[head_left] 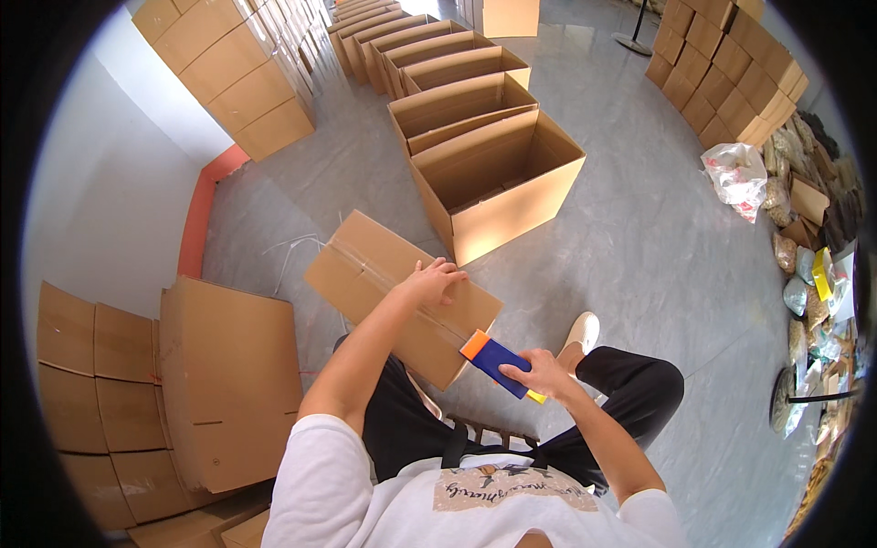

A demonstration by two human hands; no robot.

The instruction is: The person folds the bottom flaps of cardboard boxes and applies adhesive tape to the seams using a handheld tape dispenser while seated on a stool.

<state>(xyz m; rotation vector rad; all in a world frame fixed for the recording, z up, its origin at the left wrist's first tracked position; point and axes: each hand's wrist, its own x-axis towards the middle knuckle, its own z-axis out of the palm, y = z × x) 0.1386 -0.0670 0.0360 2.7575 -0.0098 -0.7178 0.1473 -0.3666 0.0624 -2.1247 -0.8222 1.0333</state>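
In front of me a brown cardboard box stands with its flaps folded together, a strip of clear tape running along the middle seam. My left hand rests on top of it, palm down, fingers somewhat bent and apart. My right hand grips a blue tape dispenser with an orange front end and a bit of yellow at the back. The dispenser's orange end is at the box's near right edge, where the seam ends. Its roll of tape cannot be made out.
A row of open-topped boxes runs away ahead. Flat cardboard leans at my left beside stacked cartons. More cartons stand at the far right, near a white plastic bag and assorted small bags.
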